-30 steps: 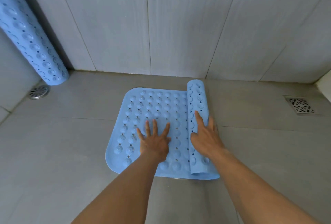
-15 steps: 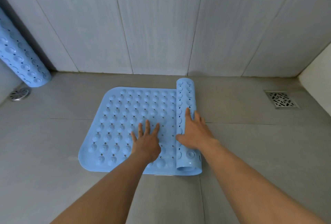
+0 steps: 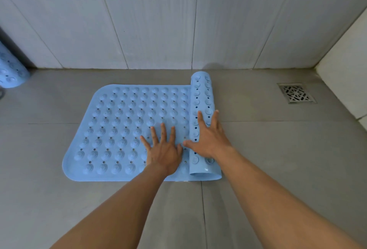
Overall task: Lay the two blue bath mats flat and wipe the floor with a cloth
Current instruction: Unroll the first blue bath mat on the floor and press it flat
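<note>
Mid-frame, the left hand [image 3: 163, 150], flat and released, pins the blue mat [image 3: 123, 127]; the right hand [image 3: 208, 137], open-palmed, pushes its roll [image 3: 203, 97] to unroll it.

Light blue mat [image 3: 123, 125], rows of round bumps and small holes. A second blue roll [image 3: 10, 71] at nine o'clock. Grey floor [image 3: 278, 149]; pale streaked wall [image 3: 158, 20]; silver latticed drain [image 3: 296, 93] at two o'clock.
</note>
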`<state>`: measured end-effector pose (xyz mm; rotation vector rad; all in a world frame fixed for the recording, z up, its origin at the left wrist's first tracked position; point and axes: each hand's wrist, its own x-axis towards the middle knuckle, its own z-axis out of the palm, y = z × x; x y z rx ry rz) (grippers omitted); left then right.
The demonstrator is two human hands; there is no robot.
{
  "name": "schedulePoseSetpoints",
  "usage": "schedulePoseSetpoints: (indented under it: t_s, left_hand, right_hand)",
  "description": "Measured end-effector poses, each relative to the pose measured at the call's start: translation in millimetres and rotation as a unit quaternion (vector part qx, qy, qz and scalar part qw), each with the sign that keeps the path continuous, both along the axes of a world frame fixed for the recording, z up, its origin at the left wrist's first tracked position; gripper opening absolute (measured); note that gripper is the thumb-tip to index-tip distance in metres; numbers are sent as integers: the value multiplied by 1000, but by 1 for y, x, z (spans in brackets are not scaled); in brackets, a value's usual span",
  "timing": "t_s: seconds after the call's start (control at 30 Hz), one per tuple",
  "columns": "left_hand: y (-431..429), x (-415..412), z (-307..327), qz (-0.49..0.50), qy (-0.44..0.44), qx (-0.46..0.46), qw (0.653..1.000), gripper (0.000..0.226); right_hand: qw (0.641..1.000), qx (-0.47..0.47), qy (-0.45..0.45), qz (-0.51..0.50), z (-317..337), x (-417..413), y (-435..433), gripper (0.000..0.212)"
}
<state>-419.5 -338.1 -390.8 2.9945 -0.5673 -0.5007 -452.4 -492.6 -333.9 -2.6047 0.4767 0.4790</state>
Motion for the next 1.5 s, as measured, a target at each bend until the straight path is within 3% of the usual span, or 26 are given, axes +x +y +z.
schedulePoseSetpoints:
  t_s: [0.2, 0.33, 0.43, 0.7, 0.83, 0.93, 1.13, 1.27, 1.5]
  left_hand:
    - [-26, -1, 7, -20, 9, -47, 999, 68]
    - [-25, -4, 2, -22, -7, -53, 998, 61]
    - [-33, -6, 0, -41, -14, -35, 998, 68]
    - [-39, -17, -14, -60, -30, -5, 998, 63]
    - [-54, -22, -12, -30, -33, -34, 998, 79]
    - [-68, -24, -10, -31, -54, -26, 998, 74]
    - [-79, -32, -12, -45, -50, -44, 997, 81]
    - [-94, -35, -11, -46, -45, -46, 997, 73]
    - [-113, -43, -15, -83, -51, -44, 994, 76]
  right_hand:
    - [999, 2, -33, -22, 5, -3, -11, 103]
    - [998, 30, -29, -53, 7, -10, -22, 96]
    - [996, 39, -34, -72, 8, -12, -26, 89]
    - [996, -30, -62, -61, 4, -28, -57, 61]
    - [995, -61, -31, -67, -12, -40, -68, 93]
    - [994, -69, -26, -82, -15, -45, -76, 101]
    - [992, -90, -35, -82, -7, -50, -92, 84]
    - [991, -108, -35, -71, -10, -53, -106, 73]
    - [965, -252, -11, -66, -19, -72, -132, 71]
